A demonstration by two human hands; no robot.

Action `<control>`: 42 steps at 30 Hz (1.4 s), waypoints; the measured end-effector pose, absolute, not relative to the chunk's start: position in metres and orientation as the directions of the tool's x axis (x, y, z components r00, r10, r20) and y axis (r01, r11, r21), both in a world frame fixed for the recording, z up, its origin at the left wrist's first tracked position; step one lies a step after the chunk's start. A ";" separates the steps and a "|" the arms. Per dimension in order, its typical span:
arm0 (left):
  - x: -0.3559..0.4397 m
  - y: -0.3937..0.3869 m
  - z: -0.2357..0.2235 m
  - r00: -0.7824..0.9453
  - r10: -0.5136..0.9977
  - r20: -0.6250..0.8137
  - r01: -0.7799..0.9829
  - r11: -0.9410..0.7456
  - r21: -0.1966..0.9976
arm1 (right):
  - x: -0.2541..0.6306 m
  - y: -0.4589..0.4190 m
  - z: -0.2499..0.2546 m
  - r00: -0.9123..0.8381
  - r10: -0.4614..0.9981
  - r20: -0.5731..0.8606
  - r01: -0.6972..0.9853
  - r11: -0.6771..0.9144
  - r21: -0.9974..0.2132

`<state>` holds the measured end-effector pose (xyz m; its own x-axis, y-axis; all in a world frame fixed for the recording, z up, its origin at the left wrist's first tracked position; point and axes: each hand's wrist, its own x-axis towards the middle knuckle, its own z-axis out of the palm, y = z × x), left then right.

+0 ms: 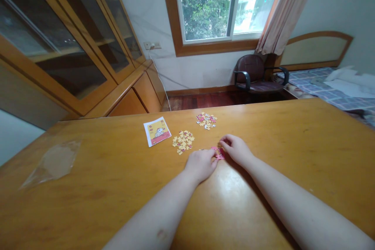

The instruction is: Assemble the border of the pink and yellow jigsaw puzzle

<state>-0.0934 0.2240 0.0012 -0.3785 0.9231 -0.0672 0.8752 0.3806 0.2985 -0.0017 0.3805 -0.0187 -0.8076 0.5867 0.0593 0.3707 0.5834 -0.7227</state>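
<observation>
My left hand [201,164] rests on the table with its fingers bent down on a small joined section of pink jigsaw puzzle [218,153], covering part of it. Just right of that section, my right hand [236,149] is closed in a pinch. A tiny yellowish puzzle piece seems to be at its fingertips, mostly hidden. A heap of yellow puzzle pieces [183,141] lies to the left of my hands. Farther back is a second heap of pink, white and yellow pieces [206,120].
A picture card [158,132] with a cartoon on yellow and pink lies left of the heaps. A clear plastic bag [54,162] is on the table's [117,187] left side. Beyond the far edge stand a glass-door cabinet [96,97], an armchair [253,74] and a bed [313,78].
</observation>
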 end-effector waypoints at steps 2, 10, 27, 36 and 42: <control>-0.094 0.224 0.000 -0.377 0.924 -0.067 0.875 0.379 0.300 | -0.002 0.380 -0.018 -0.808 0.586 0.059 0.372 0.586 -0.720; -0.094 0.224 0.001 -0.373 0.925 -0.068 0.878 0.376 0.295 | -0.001 0.380 -0.016 -0.809 0.585 0.049 0.378 0.583 -0.720; -0.095 0.223 0.004 -0.374 0.924 -0.086 0.869 0.381 0.315 | 0.000 0.380 -0.016 -0.813 0.582 0.036 0.376 0.571 -0.730; -0.094 0.225 0.005 -0.390 0.914 -0.112 0.858 0.405 0.315 | -0.001 0.380 -0.017 -0.814 0.580 0.029 0.380 0.570 -0.728; -0.097 0.225 -0.002 -0.383 0.920 -0.080 0.867 0.388 0.313 | -0.001 0.379 -0.016 -0.815 0.579 0.034 0.377 0.572 -0.729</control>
